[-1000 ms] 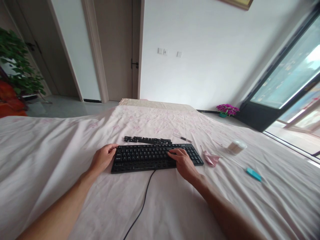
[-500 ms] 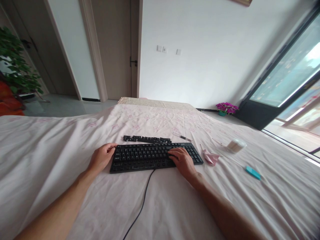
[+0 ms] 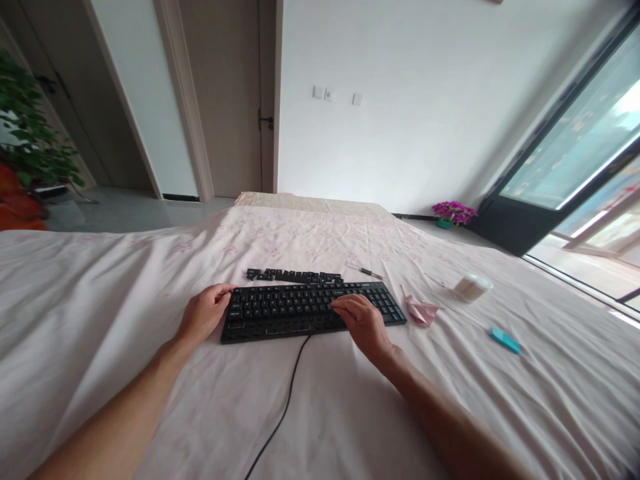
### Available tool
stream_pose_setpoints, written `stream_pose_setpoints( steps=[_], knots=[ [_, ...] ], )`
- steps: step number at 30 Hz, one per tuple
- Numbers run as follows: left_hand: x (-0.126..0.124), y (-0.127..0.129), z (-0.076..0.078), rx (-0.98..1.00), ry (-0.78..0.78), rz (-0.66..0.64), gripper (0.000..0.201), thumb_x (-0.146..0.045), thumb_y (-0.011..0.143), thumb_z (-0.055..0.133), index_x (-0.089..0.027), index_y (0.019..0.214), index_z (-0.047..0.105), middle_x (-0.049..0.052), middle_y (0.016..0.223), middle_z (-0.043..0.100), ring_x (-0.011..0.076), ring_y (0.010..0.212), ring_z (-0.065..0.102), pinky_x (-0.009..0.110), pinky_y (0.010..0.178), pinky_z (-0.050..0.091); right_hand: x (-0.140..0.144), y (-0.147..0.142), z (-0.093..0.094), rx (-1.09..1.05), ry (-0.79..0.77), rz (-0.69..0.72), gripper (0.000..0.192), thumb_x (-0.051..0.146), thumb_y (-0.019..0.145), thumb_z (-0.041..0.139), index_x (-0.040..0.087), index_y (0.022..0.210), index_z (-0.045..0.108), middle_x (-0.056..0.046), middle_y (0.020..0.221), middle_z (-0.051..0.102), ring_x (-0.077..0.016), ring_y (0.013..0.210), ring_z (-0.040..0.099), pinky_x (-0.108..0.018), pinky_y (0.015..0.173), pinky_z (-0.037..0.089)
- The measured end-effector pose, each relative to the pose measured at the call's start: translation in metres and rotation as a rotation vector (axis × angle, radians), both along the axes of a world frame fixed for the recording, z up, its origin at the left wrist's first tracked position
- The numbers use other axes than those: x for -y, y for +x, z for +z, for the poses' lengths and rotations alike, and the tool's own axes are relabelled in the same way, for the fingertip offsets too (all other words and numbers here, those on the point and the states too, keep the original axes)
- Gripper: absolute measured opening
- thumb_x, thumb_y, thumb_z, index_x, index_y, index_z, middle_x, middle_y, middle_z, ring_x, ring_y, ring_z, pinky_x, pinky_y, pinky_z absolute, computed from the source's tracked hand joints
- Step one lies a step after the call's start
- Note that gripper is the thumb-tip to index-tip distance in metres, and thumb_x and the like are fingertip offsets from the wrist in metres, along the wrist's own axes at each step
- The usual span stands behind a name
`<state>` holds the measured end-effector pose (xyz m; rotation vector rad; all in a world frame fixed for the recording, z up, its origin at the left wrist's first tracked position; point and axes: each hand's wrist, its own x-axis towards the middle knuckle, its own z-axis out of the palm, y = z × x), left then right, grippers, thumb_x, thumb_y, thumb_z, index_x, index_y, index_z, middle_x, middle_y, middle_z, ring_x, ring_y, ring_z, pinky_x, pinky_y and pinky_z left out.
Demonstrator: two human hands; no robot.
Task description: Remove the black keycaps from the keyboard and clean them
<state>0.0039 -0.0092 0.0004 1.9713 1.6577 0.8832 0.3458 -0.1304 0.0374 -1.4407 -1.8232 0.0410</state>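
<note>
A black keyboard lies on the bedsheet in front of me, its cable trailing toward me. Keycaps are absent from its nearest rows, where bare switch positions show. My left hand is closed on the keyboard's upper left corner. Above the keys right of the middle, my right hand has its fingers pinched together. Whatever those fingertips hold, if anything, is hidden. Just behind the keyboard sit loose black keycaps in a rough row.
A thin tool with a dark grip lies behind the keyboard. To the right are a pink cloth, a clear tub of cotton swabs and a teal flat object. The pale sheet is wrinkled.
My right hand has lifted slightly and shifted a little left, its fingers drawn closer into a pinch. The left hand stays at the keyboard's corner.
</note>
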Motion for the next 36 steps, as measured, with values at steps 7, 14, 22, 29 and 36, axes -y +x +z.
stream_pose_setpoints(
  steps=[7,14,22,29,36],
  knots=[
    [0.002,0.000,0.001,0.003,0.000,-0.002,0.034,-0.035,0.081,0.046,-0.025,0.106,0.066,0.000,0.104,0.071,0.0181,0.093,0.065,0.023,0.077,0.048,0.001,0.019,-0.004,0.167,-0.035,-0.155,0.020,0.029,0.090,0.053,0.028,0.097,0.071,-0.003,0.096,0.067,-0.0199,0.091,0.056,-0.033,0.082,0.044],
    [0.000,-0.001,-0.002,-0.017,0.027,-0.008,0.031,-0.032,0.083,0.045,-0.025,0.105,0.066,0.000,0.104,0.070,0.0184,0.094,0.065,0.024,0.077,0.049,0.005,0.011,0.003,0.375,-0.092,-0.146,0.017,0.036,0.083,0.062,0.031,0.095,0.073,-0.005,0.097,0.065,-0.0230,0.093,0.052,-0.037,0.084,0.040],
    [0.035,0.032,0.024,0.117,0.415,-0.125,0.027,-0.025,0.086,0.050,-0.022,0.109,0.064,0.006,0.112,0.060,0.0183,0.098,0.060,0.029,0.082,0.049,0.007,-0.010,0.008,-0.265,-0.196,0.044,0.014,0.036,0.078,0.068,0.027,0.086,0.074,-0.004,0.087,0.064,-0.0205,0.087,0.054,-0.035,0.081,0.040],
    [0.098,0.087,0.057,0.459,0.247,-0.555,0.027,-0.026,0.080,0.067,-0.025,0.106,0.065,0.004,0.105,0.060,0.0108,0.077,0.061,0.022,0.067,0.051,0.024,-0.072,0.025,-1.168,-0.767,0.411,0.025,0.041,0.073,0.073,0.017,0.078,0.071,0.000,0.063,0.057,-0.0089,0.057,0.043,-0.023,0.054,0.029],
    [0.101,0.080,0.052,0.476,0.369,-0.503,0.011,-0.018,0.079,0.067,-0.022,0.089,0.069,0.003,0.087,0.065,0.0139,0.083,0.062,0.026,0.075,0.051,0.015,-0.093,0.016,-1.349,-0.833,0.514,0.033,0.045,0.070,0.074,0.014,0.066,0.063,0.000,0.060,0.058,-0.0077,0.053,0.042,-0.022,0.052,0.027]
  ],
)
